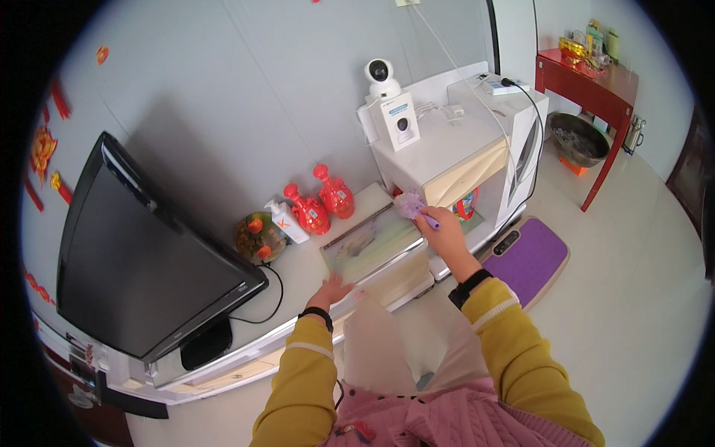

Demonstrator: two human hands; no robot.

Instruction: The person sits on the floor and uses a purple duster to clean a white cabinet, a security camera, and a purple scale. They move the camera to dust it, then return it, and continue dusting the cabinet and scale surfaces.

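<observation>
My right hand (445, 237) is closed around the purple handle of a small duster (409, 203). Its fluffy pale-lilac head meets the right end of the low TV cabinet's glass-like top panel (376, 240), close to the taller white cabinet. Further left, my left hand (328, 290) rests on the front edge of the low cabinet, fingers stretched out and holding nothing. Along the wall behind the panel stand two red gourd-shaped bottles (307, 211), a white pump bottle (288, 223) and a round patterned ornament (261, 237).
A black television (149, 253) fills the left. On the white cabinet (454, 145) are a white camera (382, 80), its box (401, 121) and loose cables. A purple-topped platform (527, 261) lies on the floor at right. Beyond it, a metal basin (579, 139) sits by a red table (611, 86).
</observation>
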